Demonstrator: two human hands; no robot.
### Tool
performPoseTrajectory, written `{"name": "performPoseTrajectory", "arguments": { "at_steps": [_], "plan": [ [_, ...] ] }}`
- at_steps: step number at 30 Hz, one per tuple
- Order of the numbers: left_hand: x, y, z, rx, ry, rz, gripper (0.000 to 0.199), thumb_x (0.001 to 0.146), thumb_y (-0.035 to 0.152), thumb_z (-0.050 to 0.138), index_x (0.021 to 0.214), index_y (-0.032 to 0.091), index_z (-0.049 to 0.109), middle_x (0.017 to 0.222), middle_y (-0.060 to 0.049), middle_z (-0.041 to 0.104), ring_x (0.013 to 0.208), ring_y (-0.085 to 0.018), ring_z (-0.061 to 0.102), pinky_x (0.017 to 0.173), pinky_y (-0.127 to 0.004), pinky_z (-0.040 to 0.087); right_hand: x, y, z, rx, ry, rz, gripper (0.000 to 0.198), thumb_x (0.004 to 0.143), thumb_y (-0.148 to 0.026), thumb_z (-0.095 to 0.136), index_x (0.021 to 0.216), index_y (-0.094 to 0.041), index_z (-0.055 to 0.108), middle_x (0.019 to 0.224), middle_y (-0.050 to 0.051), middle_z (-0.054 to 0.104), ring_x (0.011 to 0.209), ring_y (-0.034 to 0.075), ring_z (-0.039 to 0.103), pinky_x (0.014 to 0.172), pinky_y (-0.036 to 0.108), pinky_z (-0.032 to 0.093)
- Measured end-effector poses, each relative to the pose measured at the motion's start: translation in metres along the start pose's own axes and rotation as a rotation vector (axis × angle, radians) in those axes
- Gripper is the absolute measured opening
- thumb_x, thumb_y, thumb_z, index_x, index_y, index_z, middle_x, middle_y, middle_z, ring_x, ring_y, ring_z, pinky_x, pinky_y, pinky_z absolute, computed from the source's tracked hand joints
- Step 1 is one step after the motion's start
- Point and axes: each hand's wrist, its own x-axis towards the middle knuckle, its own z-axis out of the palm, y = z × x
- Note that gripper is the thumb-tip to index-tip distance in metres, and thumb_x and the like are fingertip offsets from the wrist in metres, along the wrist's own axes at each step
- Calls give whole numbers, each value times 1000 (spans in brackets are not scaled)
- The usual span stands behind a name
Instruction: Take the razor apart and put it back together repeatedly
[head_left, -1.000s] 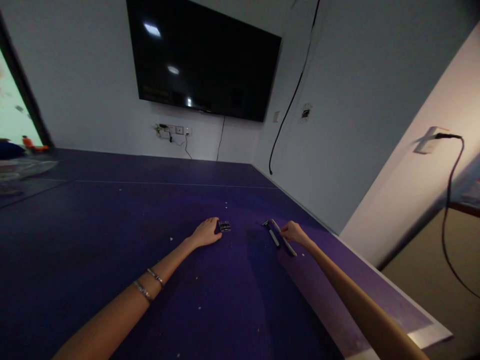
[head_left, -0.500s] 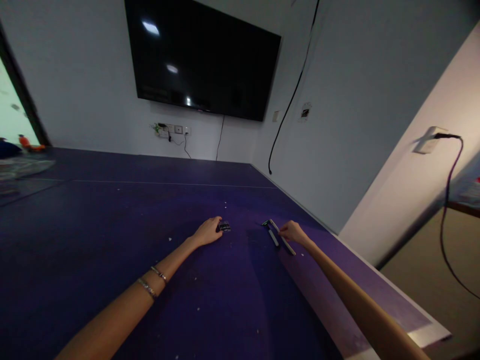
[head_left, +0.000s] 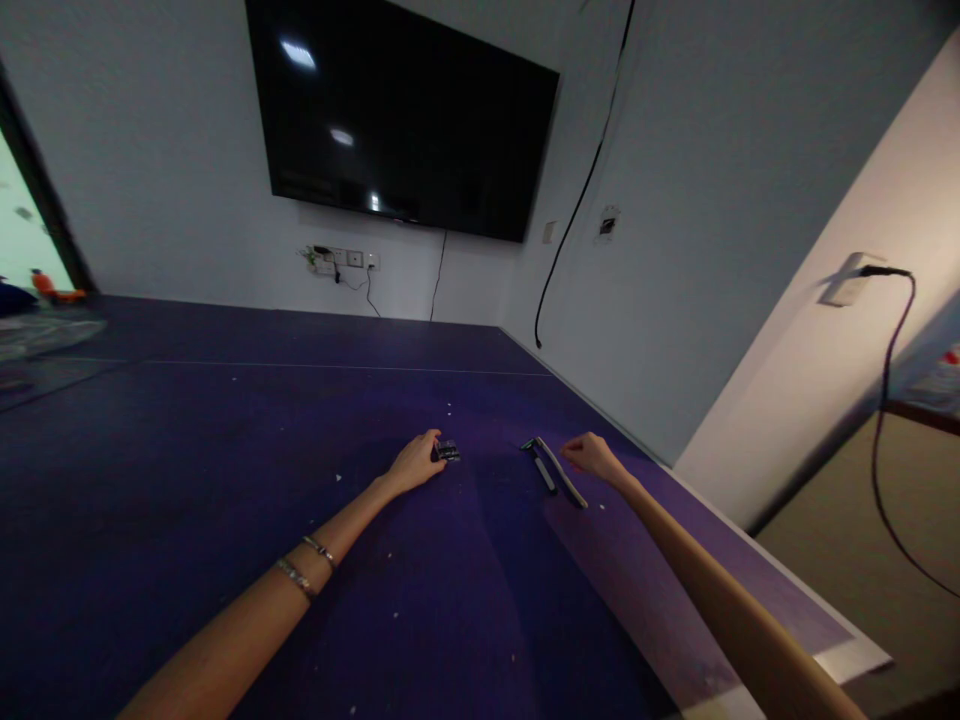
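On the dark purple tabletop, my left hand (head_left: pixel 414 464) closes its thumb and fingers on the left edge of a small black, shiny flat piece (head_left: pixel 448 451); its exact kind is too small to make out. To the right lies a razor (head_left: pixel 545 470) with a grey handle and a dark, green-tinged head at its far end. Close beside it rests a long, slim, slightly curved pale grey strip (head_left: pixel 564 475). My right hand (head_left: pixel 592 457) hovers just right of this strip, apart from it, fingers loosely curled and slightly parted, with nothing visible in them.
Small white bits (head_left: pixel 338 478) are scattered on the tabletop (head_left: pixel 247 470). A black cable (head_left: pixel 570 235) hangs down the wall beyond the table. A large television (head_left: pixel 405 110) is mounted there. Clear plastic wrap (head_left: pixel 52 332) lies at the far left.
My right hand has let go of the pale strip and drawn slightly up and away from it. The strip stays beside the razor. My left hand has kept its hold.
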Motion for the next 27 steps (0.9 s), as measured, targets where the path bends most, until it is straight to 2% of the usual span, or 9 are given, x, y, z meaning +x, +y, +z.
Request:
{"name": "performPoseTrajectory", "arguments": {
  "at_steps": [2, 4, 7, 11, 15, 18, 22, 25, 27],
  "plan": [
    [-2, 9, -2, -34, 18, 7, 49, 70, 26, 56, 116, 14, 44, 103, -9, 59, 98, -22, 56, 86, -33, 42, -5, -10, -5, 12, -24, -48, 25, 73, -27, 50, 80, -12, 70, 57, 1, 61, 54, 14, 58, 49, 19, 42],
    [-5, 22, -4, -65, 20, 38, 50, 69, 26, 57, 116, 15, 44, 103, -8, 59, 98, -22, 56, 87, -34, 42, -13, -26, -8, 17, -77, -173, 30, 73, -32, 54, 91, -14, 69, 67, 2, 64, 59, 14, 58, 53, 21, 44],
    [-11, 46, -6, -101, 1, 135, 55, 68, 25, 59, 120, 17, 42, 109, -8, 57, 101, -21, 54, 89, -34, 41, -29, -55, -7, -4, -136, -423, 47, 68, -39, 63, 109, -16, 62, 88, 5, 65, 75, 17, 59, 67, 26, 46],
    [-20, 75, -7, -96, -33, 229, 58, 69, 26, 62, 122, 16, 40, 116, -10, 54, 107, -23, 51, 93, -35, 39, -47, -88, 1, -42, -189, -620, 73, 60, -47, 71, 123, -18, 50, 110, 10, 56, 92, 21, 56, 82, 33, 44],
    [-30, 93, -8, -72, -42, 281, 59, 69, 29, 63, 122, 14, 41, 121, -13, 51, 110, -25, 49, 95, -36, 38, -57, -108, 6, -98, -213, -755, 64, 62, -44, 70, 119, -20, 53, 114, 9, 54, 106, 23, 50, 92, 37, 37],
    [-34, 99, -7, -68, -49, 300, 59, 71, 30, 62, 123, 14, 40, 123, -13, 51, 113, -25, 48, 96, -35, 38, -61, -115, 7, -126, -218, -785, 53, 66, -41, 68, 113, -19, 57, 108, 9, 56, 101, 22, 52, 89, 35, 39],
    [-36, 99, -3, -63, -72, 279, 62, 75, 36, 59, 128, 16, 34, 131, -13, 45, 120, -25, 43, 100, -38, 35, -58, -112, 6, -144, -226, -771, 48, 66, -38, 68, 110, -19, 59, 103, 8, 57, 93, 21, 55, 84, 33, 42],
    [-37, 91, -4, -23, -84, 250, 61, 78, 42, 53, 129, 15, 33, 135, -14, 41, 126, -25, 36, 103, -38, 31, -46, -94, -2, -145, -222, -708, 51, 64, -35, 69, 111, -19, 59, 103, 7, 57, 90, 20, 55, 82, 32, 42],
    [-38, 79, -8, 18, -86, 211, 58, 81, 44, 47, 129, 13, 34, 135, -15, 41, 128, -25, 33, 104, -38, 29, -34, -75, -11, -141, -201, -610, 52, 64, -32, 68, 112, -17, 58, 100, 8, 59, 85, 19, 56, 79, 31, 43]
  ]
}}
